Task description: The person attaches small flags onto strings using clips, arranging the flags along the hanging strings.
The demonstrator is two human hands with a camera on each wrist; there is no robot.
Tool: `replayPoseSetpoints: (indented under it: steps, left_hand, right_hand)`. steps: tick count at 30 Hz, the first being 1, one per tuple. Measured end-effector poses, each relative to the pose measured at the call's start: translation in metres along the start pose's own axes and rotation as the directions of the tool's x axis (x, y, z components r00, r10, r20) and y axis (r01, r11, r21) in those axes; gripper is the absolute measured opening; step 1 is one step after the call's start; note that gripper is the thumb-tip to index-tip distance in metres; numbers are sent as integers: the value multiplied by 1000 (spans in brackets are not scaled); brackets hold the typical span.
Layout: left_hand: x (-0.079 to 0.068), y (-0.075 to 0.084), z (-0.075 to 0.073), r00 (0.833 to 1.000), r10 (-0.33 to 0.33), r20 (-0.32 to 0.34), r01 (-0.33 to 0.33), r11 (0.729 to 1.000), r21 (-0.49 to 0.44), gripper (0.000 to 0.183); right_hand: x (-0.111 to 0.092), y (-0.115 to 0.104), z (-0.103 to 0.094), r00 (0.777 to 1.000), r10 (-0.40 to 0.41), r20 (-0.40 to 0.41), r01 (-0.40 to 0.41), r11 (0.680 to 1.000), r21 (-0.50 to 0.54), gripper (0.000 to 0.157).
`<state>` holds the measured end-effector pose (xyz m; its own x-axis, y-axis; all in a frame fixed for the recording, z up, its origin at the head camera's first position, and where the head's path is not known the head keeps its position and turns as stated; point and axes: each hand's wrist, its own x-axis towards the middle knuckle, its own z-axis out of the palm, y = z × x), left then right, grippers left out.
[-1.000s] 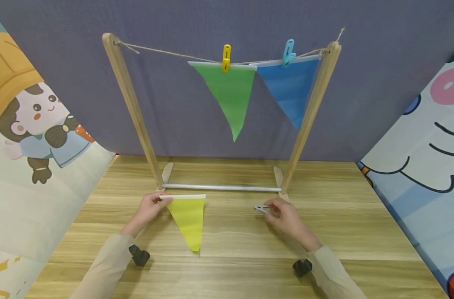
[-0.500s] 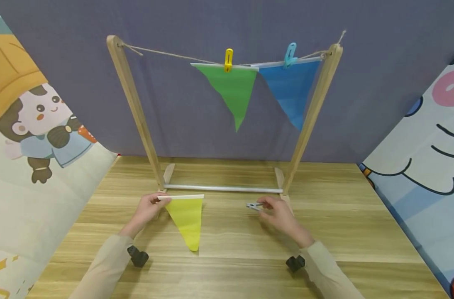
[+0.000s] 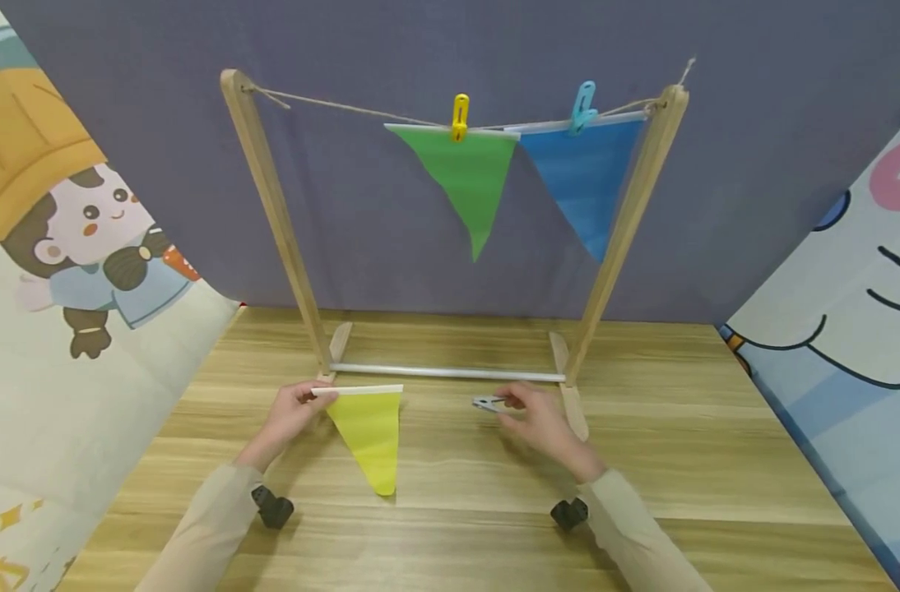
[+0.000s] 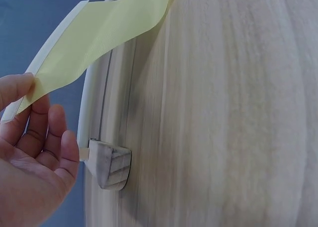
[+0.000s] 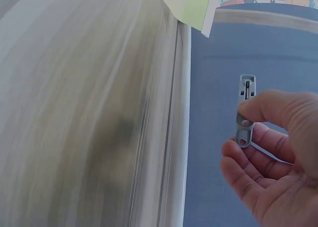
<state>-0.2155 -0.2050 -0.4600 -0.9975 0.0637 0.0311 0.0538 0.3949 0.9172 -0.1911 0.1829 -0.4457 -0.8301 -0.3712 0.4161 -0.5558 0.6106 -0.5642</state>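
Note:
A yellow triangular pennant [image 3: 372, 436] with a white top strip is pinched at its upper left corner by my left hand [image 3: 294, 415]. The left wrist view shows thumb and fingers on the white strip [image 4: 54, 43], the cloth curving away. My right hand [image 3: 536, 419] pinches a grey clothespin [image 3: 487, 403] between thumb and fingers, its nose pointing left toward the pennant. In the right wrist view the clothespin [image 5: 246, 110] stands upright in the grip, apart from the pennant [image 5: 191, 8] above.
A wooden frame [image 3: 276, 214] stands behind my hands, with a white bar [image 3: 450, 372] low across it. From its twine [image 3: 339, 105] hang a green pennant [image 3: 468, 177] under a yellow clothespin [image 3: 460, 117] and a blue pennant [image 3: 586, 173] under a light blue clothespin [image 3: 583, 107].
My right hand has moved left with the grey clothespin, closer to the yellow pennant. The left hand and its pennant have barely shifted, while the head view has swung slightly.

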Motion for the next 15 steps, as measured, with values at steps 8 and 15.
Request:
replayPoseSetpoints:
  steps: [8, 15]
  left_hand:
    - [-2, -4, -2, 1000, -1, 4, 1, 1000, -21, 28]
    - [-6, -7, -4, 1000, -1, -17, 1, 1000, -10, 26]
  right_hand:
    - [10, -11, 8, 998, 20, 54, -23, 998, 56, 28]
    - [21, -23, 20, 997, -22, 73, 15, 995, 94, 28]
